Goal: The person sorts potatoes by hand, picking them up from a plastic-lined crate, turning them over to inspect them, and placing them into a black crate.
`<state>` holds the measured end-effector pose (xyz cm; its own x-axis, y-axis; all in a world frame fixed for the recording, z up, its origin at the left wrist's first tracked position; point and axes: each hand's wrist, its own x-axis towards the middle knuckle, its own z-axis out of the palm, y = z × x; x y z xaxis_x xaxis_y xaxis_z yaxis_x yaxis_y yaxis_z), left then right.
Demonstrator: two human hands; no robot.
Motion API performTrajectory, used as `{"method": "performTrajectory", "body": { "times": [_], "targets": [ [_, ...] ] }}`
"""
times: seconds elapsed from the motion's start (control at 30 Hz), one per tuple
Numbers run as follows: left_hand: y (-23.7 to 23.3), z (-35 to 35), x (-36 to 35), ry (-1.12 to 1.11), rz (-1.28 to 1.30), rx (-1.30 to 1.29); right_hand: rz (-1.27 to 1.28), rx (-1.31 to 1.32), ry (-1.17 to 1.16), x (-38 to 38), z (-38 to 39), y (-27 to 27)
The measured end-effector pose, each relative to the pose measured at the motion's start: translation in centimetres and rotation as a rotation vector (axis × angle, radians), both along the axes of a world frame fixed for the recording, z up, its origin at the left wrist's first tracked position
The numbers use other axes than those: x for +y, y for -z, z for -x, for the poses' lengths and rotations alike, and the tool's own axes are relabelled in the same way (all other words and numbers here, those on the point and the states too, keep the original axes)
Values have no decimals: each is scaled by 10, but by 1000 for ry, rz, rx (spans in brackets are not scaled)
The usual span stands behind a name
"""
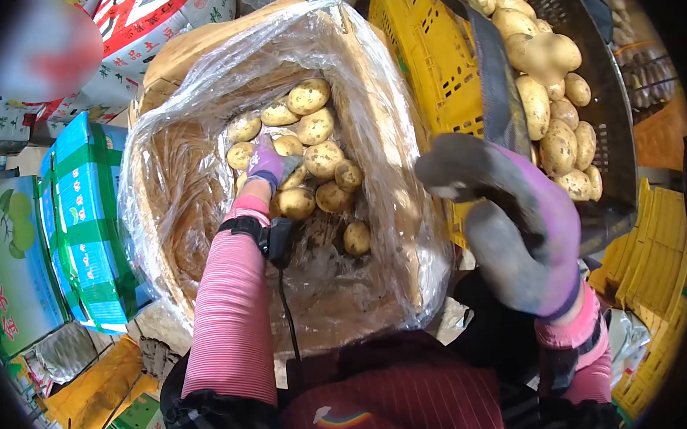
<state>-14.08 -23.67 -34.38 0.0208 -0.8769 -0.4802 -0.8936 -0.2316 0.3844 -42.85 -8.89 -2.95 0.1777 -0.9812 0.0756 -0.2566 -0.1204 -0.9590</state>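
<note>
A cardboard box (391, 164) lined with clear plastic stands in the middle, with several potatoes (324, 160) on its bottom. My left hand (269, 162), in a purple and grey glove, reaches down among these potatoes. Its fingers are partly hidden, and whether they grip a potato cannot be made out. Raised over the box's right side is my right hand (508, 212), in a dirty grey and purple glove. Its thumb and fingers are curved and apart, with nothing between them. Just beyond it, a dark crate (618, 131) holds more potatoes (558, 146).
A yellow crate (429, 68) stands between the box and the dark crate. On the left are a blue box (88, 222) with green tape and a green printed box (20, 258). Red and white cartons (144, 38) stand behind. Yellow crates (652, 251) are at the right.
</note>
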Motion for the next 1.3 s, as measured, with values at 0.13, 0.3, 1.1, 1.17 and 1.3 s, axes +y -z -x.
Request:
{"method": "performTrajectory", "body": {
  "times": [0.13, 0.3, 1.1, 1.17, 1.3],
  "targets": [
    [-78, -6, 42, -93, -208, 430, 127, 38, -69, 1, 0, 15],
    [-172, -18, 93, -33, -520, 1000, 283, 240, -246, 5, -8, 34],
    [-178, -7, 115, -336, -108, 1356, 191, -146, 408, 8, 57, -15],
    [-125, -24, 99, -558, -202, 1113, 356, 4, 530, 0, 87, -12],
    [-62, -19, 63, -429, -247, 847, 303, 26, 621, 1, 83, -11]
  ]
}}
